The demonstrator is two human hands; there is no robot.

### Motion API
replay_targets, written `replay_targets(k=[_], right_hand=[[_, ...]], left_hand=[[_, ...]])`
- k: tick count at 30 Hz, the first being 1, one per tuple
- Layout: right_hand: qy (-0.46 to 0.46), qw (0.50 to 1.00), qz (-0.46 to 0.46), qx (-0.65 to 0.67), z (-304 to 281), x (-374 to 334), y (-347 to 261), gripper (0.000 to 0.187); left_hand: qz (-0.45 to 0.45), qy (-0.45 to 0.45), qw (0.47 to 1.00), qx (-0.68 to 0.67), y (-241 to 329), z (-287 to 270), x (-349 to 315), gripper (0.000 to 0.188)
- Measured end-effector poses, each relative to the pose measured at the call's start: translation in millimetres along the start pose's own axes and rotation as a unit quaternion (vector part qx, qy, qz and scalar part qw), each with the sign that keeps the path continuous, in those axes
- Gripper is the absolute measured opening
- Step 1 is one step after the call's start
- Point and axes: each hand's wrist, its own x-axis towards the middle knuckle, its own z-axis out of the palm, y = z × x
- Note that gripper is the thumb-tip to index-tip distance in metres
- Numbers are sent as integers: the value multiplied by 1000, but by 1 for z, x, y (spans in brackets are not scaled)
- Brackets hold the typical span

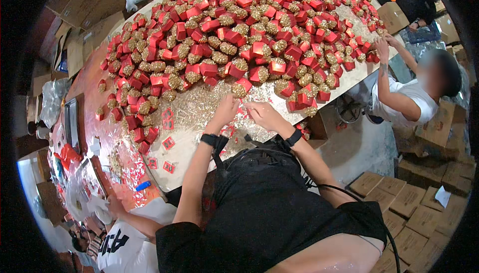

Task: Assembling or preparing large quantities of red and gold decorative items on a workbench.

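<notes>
My left hand (227, 110) and my right hand (265, 115) are close together over the near edge of the table (192, 104). The fingers of both are pinched, and whatever lies between them is too small to make out. Just beyond my fingertips rests a red ornament with a glittery gold top (241, 88), one of the pile. Red bits and gold glitter lie scattered on the tabletop around my hands. Several small flat red packets (168, 143) lie to the left of my left forearm.
A big heap of red-and-gold ornaments (224, 36) covers the far table. A co-worker in white (399, 96) reaches in at the right; another's white sleeve (127, 238) is at lower left. A blue object (143, 186) lies near the left edge. Cardboard boxes (409, 200) stack at lower right.
</notes>
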Motion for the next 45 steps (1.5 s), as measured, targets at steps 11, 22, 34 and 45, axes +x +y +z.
replay_targets(k=[11,22,34,45], right_hand=[[136,873,188,429,-29,-27,23,37],[160,890,242,353,-29,-17,16,22],[151,931,157,291,-25,21,-17,22],[252,871,161,389,-10,29,-17,14]], left_hand=[[-26,-78,909,408,-15,51,73,59],[-382,-58,667,-637,32,2,20,36],[-257,-7,709,-656,74,-32,-18,33],[-241,-12,751,-615,62,-25,-15,24]])
